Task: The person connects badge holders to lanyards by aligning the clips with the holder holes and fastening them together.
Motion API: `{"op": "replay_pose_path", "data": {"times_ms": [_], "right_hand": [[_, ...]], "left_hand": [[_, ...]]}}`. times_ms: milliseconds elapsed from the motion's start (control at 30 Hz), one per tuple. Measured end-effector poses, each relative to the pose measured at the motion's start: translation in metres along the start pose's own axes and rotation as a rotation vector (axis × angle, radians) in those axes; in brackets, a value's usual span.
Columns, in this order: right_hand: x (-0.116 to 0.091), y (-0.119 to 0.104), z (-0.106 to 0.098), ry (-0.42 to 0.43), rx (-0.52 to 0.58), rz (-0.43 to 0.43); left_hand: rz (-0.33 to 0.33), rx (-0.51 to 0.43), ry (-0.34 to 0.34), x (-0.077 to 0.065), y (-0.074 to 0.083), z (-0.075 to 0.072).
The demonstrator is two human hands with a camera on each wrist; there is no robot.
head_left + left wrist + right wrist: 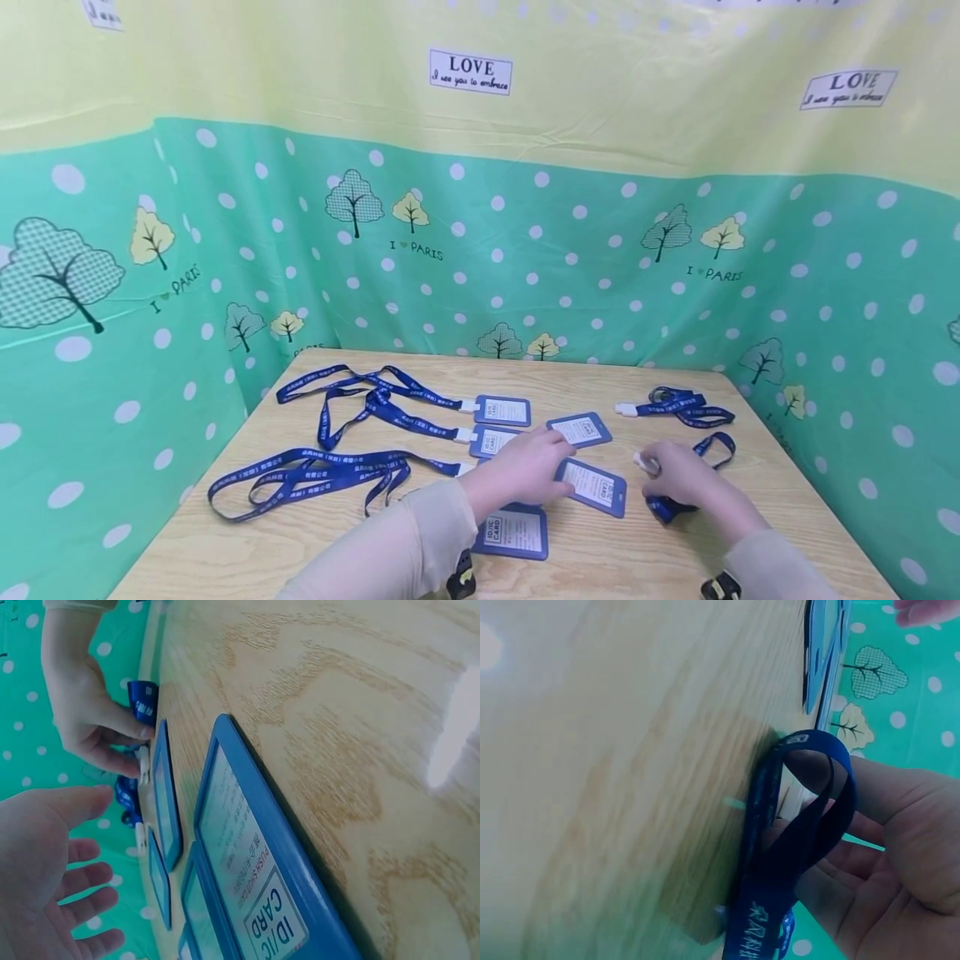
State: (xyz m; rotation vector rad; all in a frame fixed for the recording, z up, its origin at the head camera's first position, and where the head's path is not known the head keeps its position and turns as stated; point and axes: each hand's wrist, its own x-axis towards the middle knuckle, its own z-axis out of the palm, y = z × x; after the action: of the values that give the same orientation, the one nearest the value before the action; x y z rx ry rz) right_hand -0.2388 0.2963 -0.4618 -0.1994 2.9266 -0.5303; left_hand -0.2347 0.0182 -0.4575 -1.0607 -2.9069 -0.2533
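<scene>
My right hand pinches a folded blue lanyard near its white clip. In the right wrist view, its dark strap loops up around the fingers, with the thumb on one side. My left hand hovers over the card holders, its fingers spread and holding nothing in the left wrist view. Nearest it are a blue ID card holder without a strap and another card holder, partly under the forearm. A second loose card holder lies just beyond the fingers.
At the left, long blue lanyards spread across the wooden table. Attached holders lie beside their clips. Another coiled lanyard sits at the back right. A green and yellow patterned curtain encloses the table's back and sides.
</scene>
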Motion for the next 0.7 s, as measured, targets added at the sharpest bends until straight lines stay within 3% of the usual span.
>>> {"op": "replay_pose_path", "data": {"times_ms": [700], "right_hand": [[-0.017, 0.008, -0.007, -0.046, 0.013, -0.011]], "left_hand": [[0.042, -0.008, -0.027, -0.009, 0.002, -0.005]]}}
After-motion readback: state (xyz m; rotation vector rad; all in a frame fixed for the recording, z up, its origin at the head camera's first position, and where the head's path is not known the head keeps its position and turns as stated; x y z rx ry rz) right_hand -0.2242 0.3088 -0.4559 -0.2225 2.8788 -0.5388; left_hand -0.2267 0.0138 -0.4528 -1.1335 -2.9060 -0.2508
